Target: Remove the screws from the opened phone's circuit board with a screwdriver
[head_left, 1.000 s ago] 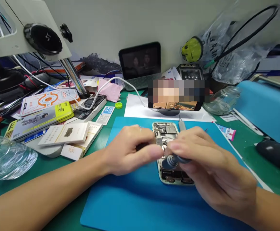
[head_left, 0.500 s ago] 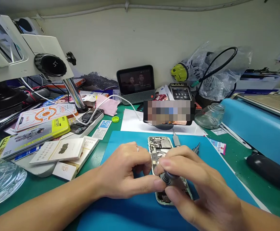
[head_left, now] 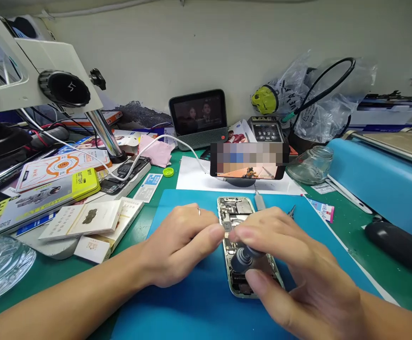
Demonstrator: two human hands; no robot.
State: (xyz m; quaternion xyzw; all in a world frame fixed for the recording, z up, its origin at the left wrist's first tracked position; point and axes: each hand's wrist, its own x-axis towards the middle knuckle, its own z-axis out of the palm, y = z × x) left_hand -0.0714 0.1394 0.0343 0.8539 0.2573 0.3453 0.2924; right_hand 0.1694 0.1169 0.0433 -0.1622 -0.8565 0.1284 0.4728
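Note:
An opened smartphone [head_left: 236,207], its inner boards and parts bare, lies lengthwise on a blue mat [head_left: 177,307]. My right hand [head_left: 301,264] hovers above it, fingers and thumb around a dark grey screwdriver [head_left: 241,259] with a ringed handle; the tip is hidden. At the phone's left edge is my left hand [head_left: 188,243], fingers curled and thumb pressed to the forefinger. Whatever may be inside that pinch cannot be made out. Beyond the phone lies another grey-handled tool [head_left: 259,200], and a dark pointed tip [head_left: 292,211] shows past my right hand.
A propped-up phone [head_left: 262,171] and a smart display [head_left: 198,115] stand behind the mat. Boxes [head_left: 81,219], a disassembled phone [head_left: 130,174] and a microscope stand [head_left: 99,132] crowd the left. A glass jar [head_left: 310,165] and a blue machine [head_left: 379,179] stand right.
My left thumb has moved up and away from the screwdriver to rest against the forefinger. My right hand stays around the screwdriver. The whole view has shifted slightly.

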